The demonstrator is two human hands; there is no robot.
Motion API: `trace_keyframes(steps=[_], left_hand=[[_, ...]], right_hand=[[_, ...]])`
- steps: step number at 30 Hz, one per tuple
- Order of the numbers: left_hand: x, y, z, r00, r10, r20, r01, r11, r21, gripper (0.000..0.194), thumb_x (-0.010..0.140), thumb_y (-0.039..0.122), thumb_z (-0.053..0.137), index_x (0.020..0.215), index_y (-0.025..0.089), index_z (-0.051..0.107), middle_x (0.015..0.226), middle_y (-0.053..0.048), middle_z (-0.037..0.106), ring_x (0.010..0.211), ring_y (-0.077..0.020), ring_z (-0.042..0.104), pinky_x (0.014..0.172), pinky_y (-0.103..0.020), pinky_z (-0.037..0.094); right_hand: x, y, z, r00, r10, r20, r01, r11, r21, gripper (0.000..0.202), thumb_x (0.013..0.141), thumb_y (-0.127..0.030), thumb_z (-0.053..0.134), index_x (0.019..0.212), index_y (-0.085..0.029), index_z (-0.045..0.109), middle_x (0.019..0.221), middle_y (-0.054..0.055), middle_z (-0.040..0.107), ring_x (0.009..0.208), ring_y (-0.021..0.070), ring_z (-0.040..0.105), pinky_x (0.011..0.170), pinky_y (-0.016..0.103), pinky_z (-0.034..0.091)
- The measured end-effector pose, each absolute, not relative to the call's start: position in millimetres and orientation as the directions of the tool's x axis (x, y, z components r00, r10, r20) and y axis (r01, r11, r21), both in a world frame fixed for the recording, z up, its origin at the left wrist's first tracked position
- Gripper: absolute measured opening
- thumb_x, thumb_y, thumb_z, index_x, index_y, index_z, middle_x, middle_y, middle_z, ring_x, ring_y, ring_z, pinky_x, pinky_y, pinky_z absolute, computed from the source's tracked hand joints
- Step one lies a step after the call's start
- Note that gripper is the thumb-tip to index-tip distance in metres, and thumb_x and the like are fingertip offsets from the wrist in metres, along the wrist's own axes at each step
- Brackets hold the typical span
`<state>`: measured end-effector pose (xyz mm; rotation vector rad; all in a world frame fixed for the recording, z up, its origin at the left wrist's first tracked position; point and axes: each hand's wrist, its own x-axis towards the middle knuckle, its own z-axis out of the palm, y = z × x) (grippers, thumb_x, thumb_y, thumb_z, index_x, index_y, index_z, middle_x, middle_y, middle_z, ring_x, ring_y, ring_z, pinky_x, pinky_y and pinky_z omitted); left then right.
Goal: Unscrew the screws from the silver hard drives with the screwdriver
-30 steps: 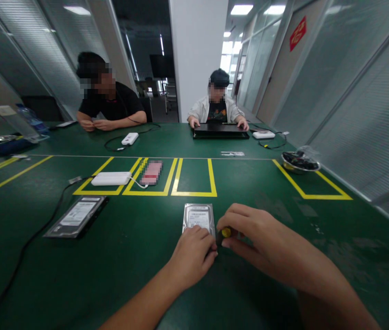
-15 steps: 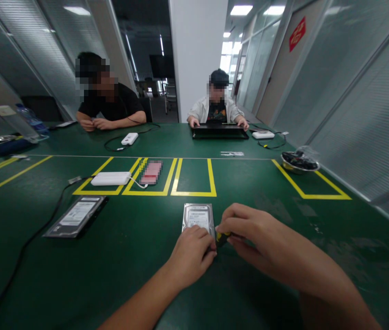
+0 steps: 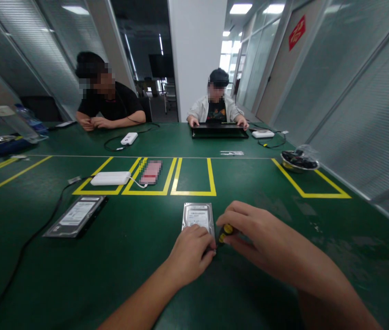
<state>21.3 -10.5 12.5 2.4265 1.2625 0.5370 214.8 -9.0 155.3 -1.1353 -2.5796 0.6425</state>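
Observation:
A silver hard drive with a white label lies flat on the green table, its near part covered by my left hand. The fingers of that hand curl over the drive and press on it, with the thumb by its near right corner. To the right of the drive, my right hand pinches a screwdriver by its black and yellow handle. The screwdriver's tip is hidden near the drive's right edge, so I cannot tell whether it touches. A second hard drive rests apart on the left.
A black cable runs along the left to a white power bank, beside a pink phone. Yellow tape marks the table. A metal bowl stands at right. Two people sit opposite, one holding a black panel.
The screwdriver handle has tilted and turned in my right hand, showing more of its yellow end. My left hand and the hard drive stay put.

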Motion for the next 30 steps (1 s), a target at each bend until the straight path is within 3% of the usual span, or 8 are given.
trace_keyframes(steps=[13, 21, 26, 30], left_hand=[[21.1, -10.5, 17.5, 0.535, 0.832, 0.147, 0.690, -0.531, 0.492, 0.006, 0.083, 0.021, 0.065, 0.087, 0.023, 0.061, 0.095, -0.001, 0.063, 0.096, -0.0226, 0.054, 0.085, -0.036, 0.039], [21.6, -10.7, 16.0, 0.531, 0.833, 0.155, 0.692, -0.532, 0.488, 0.005, 0.084, 0.022, 0.064, 0.087, 0.023, 0.060, 0.093, -0.001, 0.063, 0.094, -0.0222, 0.054, 0.084, -0.036, 0.038], [22.3, -11.5, 15.3, 0.526, 0.837, 0.152, 0.701, -0.528, 0.480, 0.006, 0.083, 0.022, 0.064, 0.088, 0.023, 0.060, 0.095, -0.001, 0.063, 0.095, -0.0226, 0.054, 0.083, -0.037, 0.038], [22.8, -12.0, 17.4, 0.522, 0.840, 0.146, 0.706, -0.522, 0.479, 0.005, 0.083, 0.022, 0.065, 0.087, 0.023, 0.061, 0.091, -0.001, 0.062, 0.093, -0.0223, 0.054, 0.082, -0.036, 0.038]], right_hand=[[218.2, -9.1, 159.8, -0.708, 0.705, 0.051, 0.610, 0.646, -0.459, 0.026, 0.092, -0.006, 0.045, 0.102, -0.021, 0.064, 0.103, 0.003, 0.061, 0.091, 0.0146, 0.059, 0.083, 0.030, 0.046], [218.0, -8.9, 156.4, -0.698, 0.711, 0.079, 0.567, 0.617, -0.545, 0.022, 0.090, -0.005, 0.051, 0.101, -0.021, 0.062, 0.106, 0.002, 0.060, 0.092, 0.0137, 0.058, 0.082, 0.028, 0.045], [213.5, -8.3, 158.8, -0.674, 0.737, 0.044, 0.646, 0.617, -0.451, 0.016, 0.093, -0.009, 0.050, 0.092, -0.020, 0.063, 0.100, 0.002, 0.057, 0.083, 0.0131, 0.057, 0.073, 0.027, 0.045], [215.0, -7.7, 157.9, -0.720, 0.689, 0.078, 0.599, 0.675, -0.432, 0.024, 0.095, -0.005, 0.044, 0.095, -0.019, 0.063, 0.102, 0.003, 0.062, 0.091, 0.0146, 0.060, 0.082, 0.029, 0.046]])
